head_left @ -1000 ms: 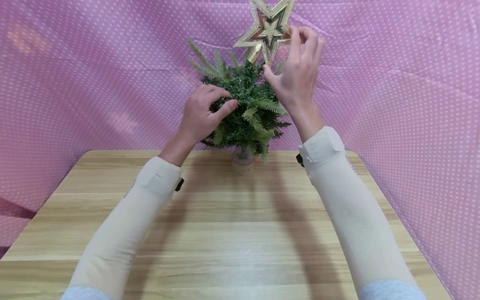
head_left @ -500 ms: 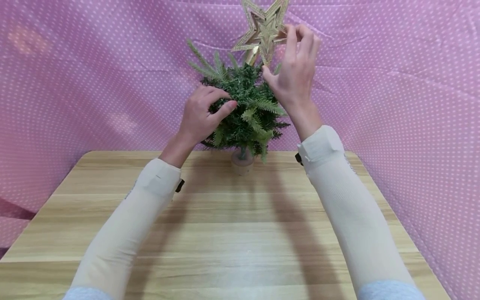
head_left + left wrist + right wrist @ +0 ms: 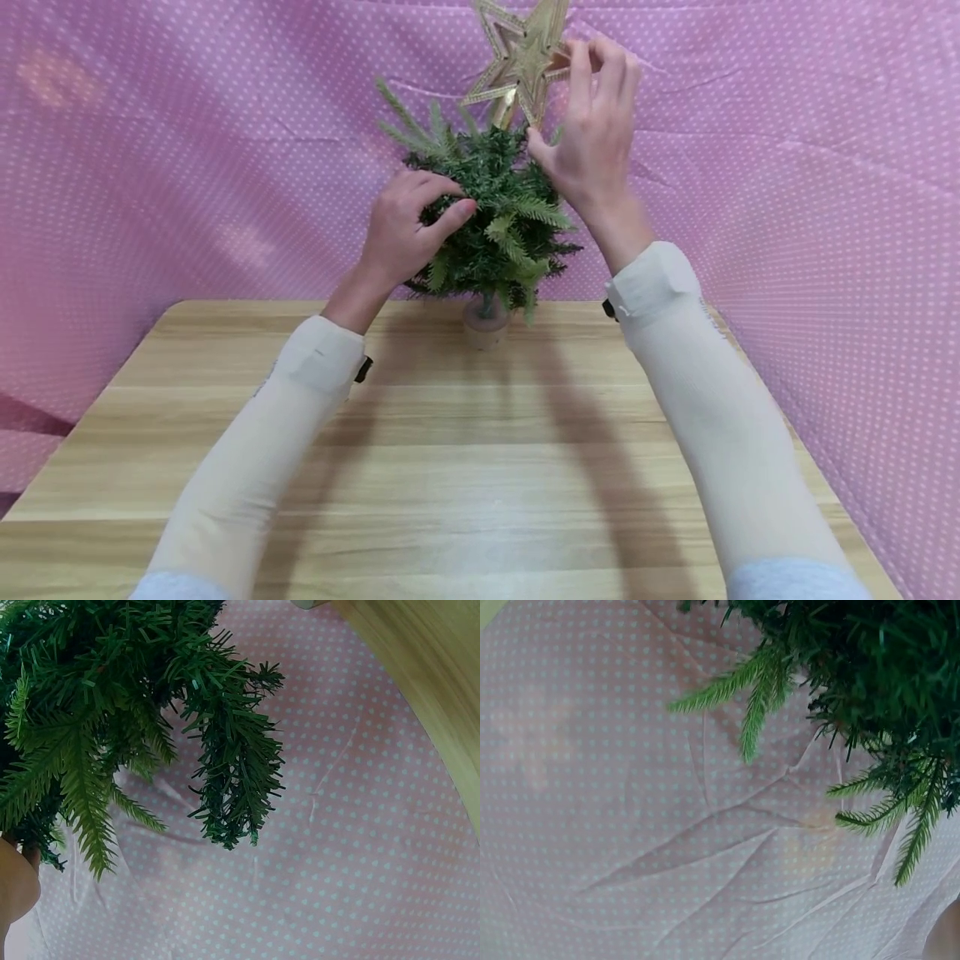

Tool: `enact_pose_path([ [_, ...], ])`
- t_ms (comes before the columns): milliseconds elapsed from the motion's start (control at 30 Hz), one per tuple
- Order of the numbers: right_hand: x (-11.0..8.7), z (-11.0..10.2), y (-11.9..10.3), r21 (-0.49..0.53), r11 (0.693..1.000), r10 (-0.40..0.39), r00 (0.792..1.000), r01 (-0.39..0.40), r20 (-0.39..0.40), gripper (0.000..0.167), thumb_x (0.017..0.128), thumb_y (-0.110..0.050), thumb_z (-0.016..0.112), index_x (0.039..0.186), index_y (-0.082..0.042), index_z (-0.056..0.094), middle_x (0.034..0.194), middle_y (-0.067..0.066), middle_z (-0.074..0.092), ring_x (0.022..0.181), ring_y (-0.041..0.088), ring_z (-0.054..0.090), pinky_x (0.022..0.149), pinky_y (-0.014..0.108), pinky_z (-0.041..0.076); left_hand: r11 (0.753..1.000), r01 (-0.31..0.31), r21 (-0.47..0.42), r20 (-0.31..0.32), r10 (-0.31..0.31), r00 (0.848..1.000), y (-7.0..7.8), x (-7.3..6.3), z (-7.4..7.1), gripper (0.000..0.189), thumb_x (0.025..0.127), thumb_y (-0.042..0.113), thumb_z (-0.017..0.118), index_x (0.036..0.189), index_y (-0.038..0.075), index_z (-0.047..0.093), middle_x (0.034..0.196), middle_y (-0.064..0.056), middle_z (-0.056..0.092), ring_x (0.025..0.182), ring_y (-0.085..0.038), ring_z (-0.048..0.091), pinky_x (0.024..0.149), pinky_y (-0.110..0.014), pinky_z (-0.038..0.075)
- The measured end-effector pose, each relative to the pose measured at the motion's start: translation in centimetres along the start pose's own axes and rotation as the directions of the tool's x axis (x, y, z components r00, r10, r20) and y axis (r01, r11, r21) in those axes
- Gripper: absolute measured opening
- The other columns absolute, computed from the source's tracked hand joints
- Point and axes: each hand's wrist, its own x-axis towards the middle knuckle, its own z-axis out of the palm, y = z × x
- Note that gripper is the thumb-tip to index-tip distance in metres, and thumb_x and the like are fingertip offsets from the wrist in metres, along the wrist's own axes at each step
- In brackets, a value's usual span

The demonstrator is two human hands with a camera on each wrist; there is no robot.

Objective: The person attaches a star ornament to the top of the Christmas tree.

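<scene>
A small artificial Christmas tree (image 3: pixel 517 242) stands in a pale round pot (image 3: pixel 486 332) at the table's far edge. On its top sits a gold glittery star tree topper (image 3: pixel 525 62), leaning and cut off by the head view's upper border. My right hand (image 3: pixel 596 137) holds the star by its right side, fingertips behind a side point and thumb at a lower point. My left hand (image 3: pixel 408 225) grips the tree's foliage on the left, its fingers partly hidden in the needles. Dark green branches (image 3: pixel 236 757) fill much of the left wrist view, and lighter sprigs (image 3: pixel 761 690) show in the right wrist view.
A light wood-grain table (image 3: pixel 465 467) spreads in front of the tree. Pink dotted cloth (image 3: pixel 810 167) hangs behind and along both sides, close behind the tree.
The star has turned and shifted slightly left, showing its face at a different angle. My right hand has moved a little left and up with it; the left hand stays on the tree.
</scene>
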Motion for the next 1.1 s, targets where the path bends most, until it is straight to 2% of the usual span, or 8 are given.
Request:
enact_pose_path([
  [267, 0.9, -0.6, 0.3, -0.018, 0.994, -0.107, 0.992, 0.108, 0.066, 0.071, 0.080, -0.021, 0.080, 0.138, 0.007, 0.049, 0.134, 0.023, 0.046, 0.123, 0.033, 0.040, 0.113, 0.033, 0.029, 1.000, 0.003, -0.005, 0.005, -0.003, 1.000, 0.0, 0.1, 0.1, 0.080, 0.097, 0.073, 0.040, 0.102, 0.002, 0.076, 0.104, -0.012, 0.074, 0.101, -0.030, 0.064, 0.094, -0.043, 0.047],
  [467, 1.7, -1.0, 0.6, -0.001, 0.982, -0.187, 0.976, 0.188, 0.108, 0.072, 0.080, -0.019, 0.078, 0.140, 0.007, 0.047, 0.134, 0.024, 0.045, 0.124, 0.035, 0.038, 0.113, 0.035, 0.029, 1.000, 0.006, -0.003, 0.014, -0.006, 1.000, 0.1, 0.2, 0.0, 0.080, 0.097, 0.073, 0.040, 0.102, 0.002, 0.076, 0.105, -0.013, 0.073, 0.102, -0.030, 0.064, 0.094, -0.044, 0.047],
  [800, 3.0, -1.4, 0.4, 0.002, 0.968, -0.244, 0.944, 0.250, 0.222, 0.076, 0.079, -0.020, 0.080, 0.143, 0.004, 0.046, 0.140, 0.021, 0.042, 0.130, 0.033, 0.036, 0.116, 0.034, 0.027, 1.000, 0.022, -0.006, 0.027, -0.022, 0.999, -0.1, 0.0, -0.2, 0.077, 0.097, 0.072, 0.043, 0.105, 0.002, 0.076, 0.108, -0.013, 0.073, 0.106, -0.030, 0.062, 0.097, -0.046, 0.047],
  [967, 3.3, -1.6, 0.4, -0.015, 0.963, -0.258, 0.934, 0.270, 0.247, 0.078, 0.081, -0.020, 0.079, 0.146, 0.003, 0.043, 0.141, 0.021, 0.042, 0.133, 0.033, 0.035, 0.117, 0.033, 0.028, 1.000, 0.029, -0.007, 0.053, -0.029, 0.998, 0.0, 0.2, -0.3, 0.065, 0.098, 0.063, 0.051, 0.106, 0.003, 0.075, 0.110, -0.012, 0.072, 0.108, -0.030, 0.061, 0.099, -0.044, 0.046],
  [1100, 3.4, -1.8, 0.3, -0.024, 0.959, -0.267, 0.931, 0.281, 0.249, 0.077, 0.082, -0.019, 0.078, 0.147, 0.003, 0.042, 0.141, 0.021, 0.042, 0.134, 0.033, 0.035, 0.118, 0.033, 0.026, 1.000, 0.013, 0.006, 0.075, -0.013, 0.997, 0.1, 0.4, -0.5, 0.053, 0.099, 0.053, 0.057, 0.105, 0.003, 0.074, 0.110, -0.013, 0.071, 0.108, -0.030, 0.061, 0.100, -0.045, 0.046],
])
